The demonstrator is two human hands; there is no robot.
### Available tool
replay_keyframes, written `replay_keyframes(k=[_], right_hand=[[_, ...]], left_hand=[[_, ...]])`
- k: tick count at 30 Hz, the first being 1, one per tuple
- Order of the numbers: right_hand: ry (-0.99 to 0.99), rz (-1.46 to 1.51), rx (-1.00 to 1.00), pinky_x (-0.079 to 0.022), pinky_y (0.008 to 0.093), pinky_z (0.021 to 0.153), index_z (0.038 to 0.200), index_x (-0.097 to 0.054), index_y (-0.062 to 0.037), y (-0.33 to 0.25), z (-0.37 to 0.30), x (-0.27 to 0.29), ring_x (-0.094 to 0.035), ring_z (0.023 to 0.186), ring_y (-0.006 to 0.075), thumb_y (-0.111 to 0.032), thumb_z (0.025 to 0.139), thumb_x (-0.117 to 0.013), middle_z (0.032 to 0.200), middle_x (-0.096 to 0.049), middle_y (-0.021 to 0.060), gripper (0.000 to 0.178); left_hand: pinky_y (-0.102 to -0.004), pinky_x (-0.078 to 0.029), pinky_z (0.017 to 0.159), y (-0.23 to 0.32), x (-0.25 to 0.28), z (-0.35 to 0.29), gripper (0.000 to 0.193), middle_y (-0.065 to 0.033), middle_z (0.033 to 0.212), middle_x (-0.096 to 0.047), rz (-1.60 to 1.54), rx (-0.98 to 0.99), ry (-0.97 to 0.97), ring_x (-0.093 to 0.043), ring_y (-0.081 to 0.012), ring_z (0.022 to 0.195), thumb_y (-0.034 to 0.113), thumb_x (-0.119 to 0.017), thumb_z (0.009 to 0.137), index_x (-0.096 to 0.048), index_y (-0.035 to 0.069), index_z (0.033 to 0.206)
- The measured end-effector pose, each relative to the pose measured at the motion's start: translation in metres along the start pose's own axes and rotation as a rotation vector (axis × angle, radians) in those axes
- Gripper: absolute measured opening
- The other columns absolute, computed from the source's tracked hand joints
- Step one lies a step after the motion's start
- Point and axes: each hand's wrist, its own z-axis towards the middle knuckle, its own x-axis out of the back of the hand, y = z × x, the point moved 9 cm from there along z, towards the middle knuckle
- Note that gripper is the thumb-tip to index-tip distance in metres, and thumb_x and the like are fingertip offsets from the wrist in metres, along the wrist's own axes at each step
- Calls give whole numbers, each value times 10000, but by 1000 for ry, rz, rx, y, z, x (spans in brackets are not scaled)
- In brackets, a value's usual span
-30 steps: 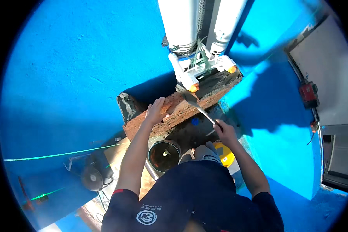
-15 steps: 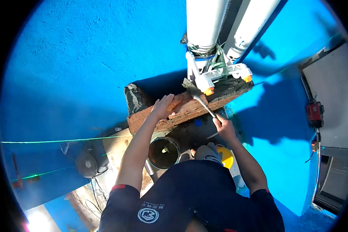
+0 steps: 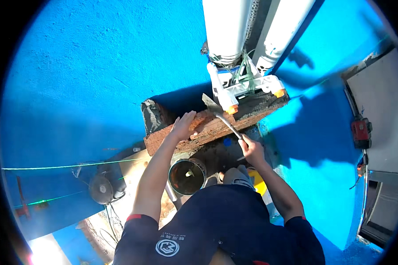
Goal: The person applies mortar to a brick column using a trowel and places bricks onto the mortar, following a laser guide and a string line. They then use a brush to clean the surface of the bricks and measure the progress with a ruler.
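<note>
My left hand [image 3: 184,126] lies on the top edge of a low red brick wall [image 3: 161,139], its fingers stretched out and the thumb toward the near face. My right hand [image 3: 252,151] is closed round the handle of a trowel [image 3: 213,105]. The trowel's mortar-smeared blade is over the wall top, right of my left hand and beside a white plastic bracket [image 3: 247,89] with orange ends. Grey mortar [image 3: 261,105] covers the bricks at the right end, and more coats the short return [image 3: 153,115] at the left end.
Two thick white pipes [image 3: 227,31] rise behind the bracket against blue walls [image 3: 97,57]. Below the wall stand a dark bucket [image 3: 187,176] and a yellow bucket [image 3: 257,181]. A string [image 3: 75,166] stretches across the left, above a round fan-like thing [image 3: 101,189]. A red device [image 3: 361,132] is at right.
The trowel and my right hand have shifted slightly left, the blade staying beside the bracket. My left hand remains on the brick. The whole view has moved a little.
</note>
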Motion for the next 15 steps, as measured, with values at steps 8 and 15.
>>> replay_keyframes(k=[8, 15], right_hand=[[-162, 80, -180, -500, 442, 630, 1066, -618, -59, 1, -3, -3, -628, 768, 398, -300, 893, -575, 853, -647, 214, 299], [-182, 269, -433, -401, 278, 583, 904, -567, -7, 46, -65, 22, -466, 643, 97, -220, 901, -620, 665, -517, 59, 219]], left_hand=[[-532, -173, 1122, 4, 7, -7, 931, -70, 1553, -162, -30, 90, -28, -162, -290, 1425, 331, -721, 772, -153, 183, 1496], [-456, -184, 1137, 36, -5, -57, 724, -89, 1537, -189, 68, 56, 163, -175, -255, 1421, 305, -598, 865, -250, 80, 1459]])
